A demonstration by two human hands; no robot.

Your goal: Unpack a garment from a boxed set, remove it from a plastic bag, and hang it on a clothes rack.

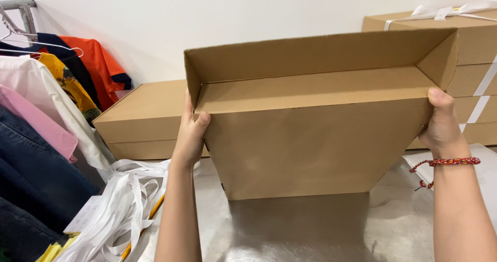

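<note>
Fingers [190, 118] gripping cardboard box [310, 138] ends

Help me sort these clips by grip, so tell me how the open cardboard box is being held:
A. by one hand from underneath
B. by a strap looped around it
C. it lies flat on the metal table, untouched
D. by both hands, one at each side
D: the left hand grips the left edge of the cardboard box and the right hand grips its right edge, holding it tilted above the metal table.

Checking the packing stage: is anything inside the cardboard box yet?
No, the cardboard box held by both hands shows only bare cardboard inside.
</note>
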